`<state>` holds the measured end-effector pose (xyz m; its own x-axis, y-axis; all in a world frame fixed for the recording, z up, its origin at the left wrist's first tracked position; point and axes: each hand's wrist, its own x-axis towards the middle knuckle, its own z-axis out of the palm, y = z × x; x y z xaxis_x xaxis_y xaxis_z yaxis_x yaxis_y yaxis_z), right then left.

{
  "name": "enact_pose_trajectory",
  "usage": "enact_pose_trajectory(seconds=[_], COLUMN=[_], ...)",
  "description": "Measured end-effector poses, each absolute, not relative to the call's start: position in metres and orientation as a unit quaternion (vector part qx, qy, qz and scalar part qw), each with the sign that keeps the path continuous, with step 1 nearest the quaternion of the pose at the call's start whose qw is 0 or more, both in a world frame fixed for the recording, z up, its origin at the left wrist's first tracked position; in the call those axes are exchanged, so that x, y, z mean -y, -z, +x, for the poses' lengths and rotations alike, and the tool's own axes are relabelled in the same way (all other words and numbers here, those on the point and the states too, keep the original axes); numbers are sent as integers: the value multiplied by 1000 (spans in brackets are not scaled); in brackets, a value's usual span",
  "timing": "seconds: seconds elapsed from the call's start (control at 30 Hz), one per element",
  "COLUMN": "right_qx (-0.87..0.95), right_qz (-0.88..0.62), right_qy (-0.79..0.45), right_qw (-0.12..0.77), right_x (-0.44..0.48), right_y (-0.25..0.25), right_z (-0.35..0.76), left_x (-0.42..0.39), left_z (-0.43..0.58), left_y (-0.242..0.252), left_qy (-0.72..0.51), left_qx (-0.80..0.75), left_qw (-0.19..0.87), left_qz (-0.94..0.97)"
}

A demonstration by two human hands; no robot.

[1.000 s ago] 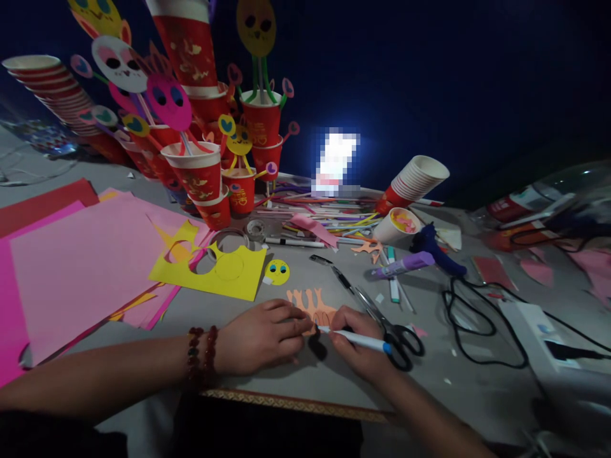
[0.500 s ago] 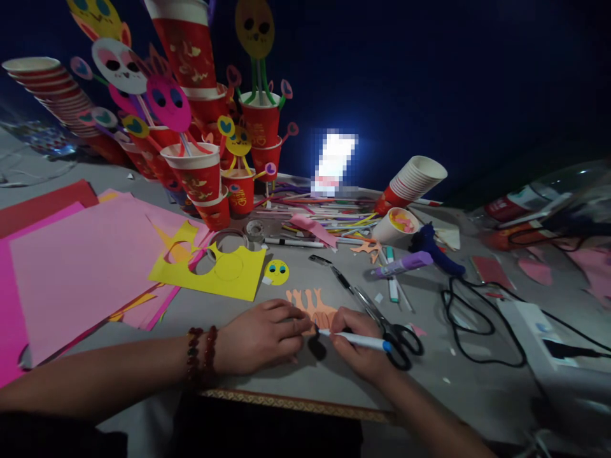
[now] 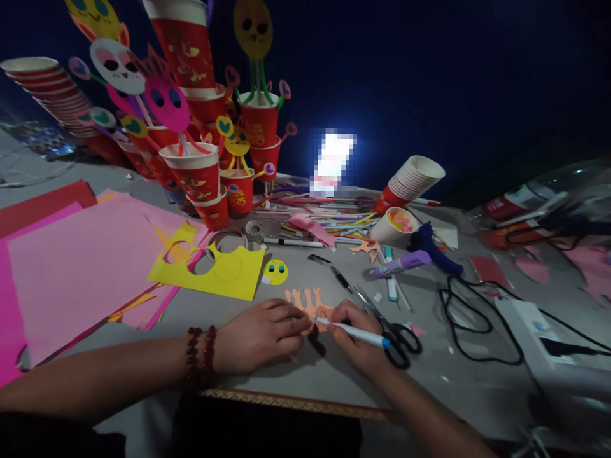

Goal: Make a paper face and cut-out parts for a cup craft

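Laying its fingers close together, pinching nothing visible, the left hand (image 3: 260,337) rests over the left edge of the orange paper cutout (image 3: 323,310), which lies on the tabletop (image 3: 233,378) between both hands; likely light, bendy and easy to tear at the narrow prongs, so best held flat by the wide part. Right-hand (image 3: 363,354) fingers pinch the white marker (image 3: 365,337) near its tip, contact with paper unclear; barrel probably light, stiff, smooth, best gripped low. Scissors (image 3: 384,324) lie just beside, further right.
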<state>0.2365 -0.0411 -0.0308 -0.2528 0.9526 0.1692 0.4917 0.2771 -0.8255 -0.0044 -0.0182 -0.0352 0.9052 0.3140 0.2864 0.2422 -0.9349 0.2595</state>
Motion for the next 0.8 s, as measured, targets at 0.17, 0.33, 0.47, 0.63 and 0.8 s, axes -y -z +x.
enact_pose_trajectory(seconds=[0.17,0.33,0.47,0.63,0.8], right_qx=[725,734,727,724,731], right_qz=[-506,-501,-499,-506,-505], right_qy=[-326,-324,-329,-328,-323], right_qw=[336,324,337,336,327], right_x=[41,41,41,41,40], right_y=[32,35,36,34,32], right_z=[236,238,239,238,236], left_x=[18,18,18,18,17], left_z=[-5,-4,-4,-4,-4], left_y=[35,34,35,34,34], left_qy=[-164,-178,-181,-171,-170], left_qx=[-142,-141,-141,-141,-142], left_qw=[105,102,99,102,104], left_qz=[971,969,968,970,970])
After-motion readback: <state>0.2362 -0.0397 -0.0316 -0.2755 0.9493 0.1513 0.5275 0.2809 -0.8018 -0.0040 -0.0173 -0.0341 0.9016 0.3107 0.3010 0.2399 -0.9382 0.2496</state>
